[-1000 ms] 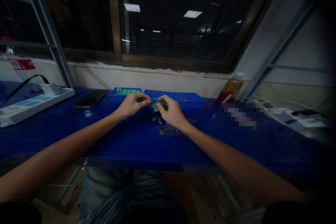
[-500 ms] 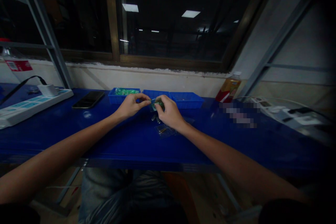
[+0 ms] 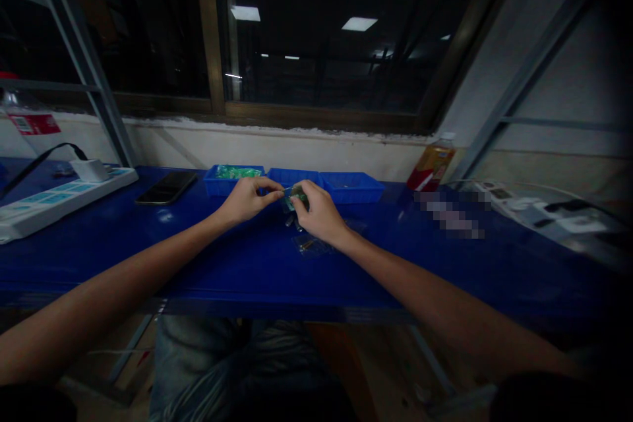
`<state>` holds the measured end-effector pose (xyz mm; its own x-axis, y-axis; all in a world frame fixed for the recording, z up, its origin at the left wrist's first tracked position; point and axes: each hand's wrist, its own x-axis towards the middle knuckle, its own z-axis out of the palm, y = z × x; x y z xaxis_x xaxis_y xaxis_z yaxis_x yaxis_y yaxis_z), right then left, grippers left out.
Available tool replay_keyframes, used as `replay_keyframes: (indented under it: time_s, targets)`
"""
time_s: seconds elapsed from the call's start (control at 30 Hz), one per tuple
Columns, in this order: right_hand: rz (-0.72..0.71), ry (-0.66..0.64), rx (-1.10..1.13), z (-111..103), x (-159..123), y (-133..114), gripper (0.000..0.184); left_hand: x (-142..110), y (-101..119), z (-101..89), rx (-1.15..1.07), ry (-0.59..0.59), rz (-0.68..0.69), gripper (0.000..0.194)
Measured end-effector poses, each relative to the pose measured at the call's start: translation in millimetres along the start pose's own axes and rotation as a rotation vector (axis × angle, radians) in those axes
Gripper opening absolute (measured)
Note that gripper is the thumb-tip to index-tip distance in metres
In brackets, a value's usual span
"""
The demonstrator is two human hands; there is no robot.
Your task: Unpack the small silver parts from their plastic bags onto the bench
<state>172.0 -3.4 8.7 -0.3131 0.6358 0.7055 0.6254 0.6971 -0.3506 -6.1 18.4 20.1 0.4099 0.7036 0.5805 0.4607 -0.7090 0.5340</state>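
Note:
Above the middle of the blue table, my right hand is closed around a small clear plastic bag with green on it. My left hand pinches thumb and forefinger together at the bag's left edge. What the bag contains is too small and dark to make out. Just below the hands lie a few small shiny metal cylinders. A clear plastic packet with thin metal pieces inside rests nearer me, partly beside my right wrist.
Behind the hands stand blue bins: a left bin with green packets, a middle bin and a right bin. A phone and a power strip lie left. At right stands a drink bottle.
Both hands stay nearly in place. The plastic bag between them has shifted and tilted slightly; the things on the table look the same.

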Motion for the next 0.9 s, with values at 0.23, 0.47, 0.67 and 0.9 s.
replay_keyframes:
  time_s: [0.23, 0.47, 0.67, 0.9]
  targets:
    - [0.003, -0.007, -0.011, 0.9, -1.0, 0.1, 0.002, -0.2, 2.7, -1.6, 0.092, -0.049, 0.058, 0.018]
    - [-0.01, -0.009, -0.017, 0.0, -0.4, -2.3, 0.002, 0.7, -1.5, 2.7, 0.056, -0.026, 0.013, 0.017]
    - [-0.013, -0.008, -0.021, -1.0, 0.1, -2.8, 0.003, 1.9, -2.4, 3.4, -0.024, -0.037, -0.046, 0.016]
    - [-0.023, -0.013, -0.036, -0.7, -0.2, -1.1, 0.003, 2.3, -3.3, 2.5, -0.047, -0.037, -0.073, 0.018]
